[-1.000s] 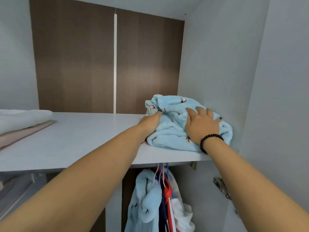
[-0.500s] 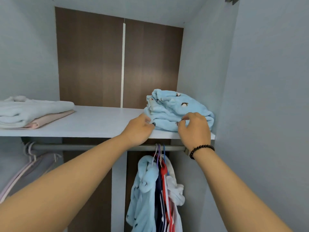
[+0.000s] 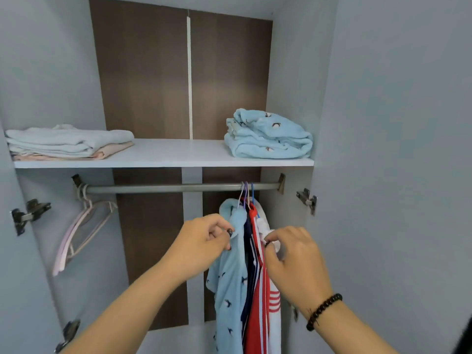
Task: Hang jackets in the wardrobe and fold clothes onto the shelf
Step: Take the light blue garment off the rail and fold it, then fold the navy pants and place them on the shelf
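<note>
The shelf [image 3: 163,159] carries a folded stack [image 3: 69,144] at left and a folded garment [image 3: 268,139] at right. Below it, the rail [image 3: 166,188] holds empty hangers [image 3: 81,233] left and hung jackets [image 3: 245,277] right.

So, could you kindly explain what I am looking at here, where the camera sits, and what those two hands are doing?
There is no machine here: a person wears a wide-angle camera on the head, looking forward and down into an open wardrobe, so both forearms reach in from below. The left hand pinches the light blue fleece jacket, and the right hand pinches the white garment; both garments hang on the rail beside a red striped jacket. On the shelf above lie a folded blue fleece at the right and a stack of folded pale clothes at the left. Empty pink hangers hang at the rail's left end.
</note>
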A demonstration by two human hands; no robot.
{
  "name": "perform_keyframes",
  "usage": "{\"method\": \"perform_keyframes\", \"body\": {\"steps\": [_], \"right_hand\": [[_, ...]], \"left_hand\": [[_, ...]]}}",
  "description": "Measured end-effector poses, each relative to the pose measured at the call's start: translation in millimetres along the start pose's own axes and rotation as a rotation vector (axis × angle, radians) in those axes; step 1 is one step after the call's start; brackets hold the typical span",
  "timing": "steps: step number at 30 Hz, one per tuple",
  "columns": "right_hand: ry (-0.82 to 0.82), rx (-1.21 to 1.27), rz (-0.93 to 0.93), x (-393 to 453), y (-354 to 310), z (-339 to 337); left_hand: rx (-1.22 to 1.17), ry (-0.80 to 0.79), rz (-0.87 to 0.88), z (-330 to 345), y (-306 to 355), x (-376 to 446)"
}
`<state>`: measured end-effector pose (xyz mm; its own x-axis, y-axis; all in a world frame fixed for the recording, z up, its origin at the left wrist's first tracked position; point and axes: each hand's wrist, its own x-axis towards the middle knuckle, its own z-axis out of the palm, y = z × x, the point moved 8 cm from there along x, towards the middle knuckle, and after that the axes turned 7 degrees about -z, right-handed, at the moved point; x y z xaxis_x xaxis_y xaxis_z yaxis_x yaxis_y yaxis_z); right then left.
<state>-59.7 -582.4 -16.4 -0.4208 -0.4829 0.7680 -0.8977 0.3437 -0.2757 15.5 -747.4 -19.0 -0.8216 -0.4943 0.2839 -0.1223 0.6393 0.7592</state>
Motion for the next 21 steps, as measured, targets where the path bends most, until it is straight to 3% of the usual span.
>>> {"method": "perform_keyframes", "body": {"steps": [5, 8, 14, 21], "right_hand": [[-0.13, 0.005, 0.096, -95.6, -30.4, -10.1], [-0.171, -0.021, 0.219, -154.0, -42.8, -26.9], [-0.317, -0.112, 0.378, -266.2, -53.6, -72.9], [-0.383, -0.184, 0.57, -378.3, -26.5, -155.0]], "left_hand": [[-0.192, -0.105, -0.105, 38.4, -23.3, -91.8], [-0.179, -0.21, -0.116, 60.6, -24.1, -150.8], [0.086, -0.345, -0.049, 109.8, -11.3, -248.2], [0.45, -0.459, 0.292, 196.6, 63.6, -329.1]]}}
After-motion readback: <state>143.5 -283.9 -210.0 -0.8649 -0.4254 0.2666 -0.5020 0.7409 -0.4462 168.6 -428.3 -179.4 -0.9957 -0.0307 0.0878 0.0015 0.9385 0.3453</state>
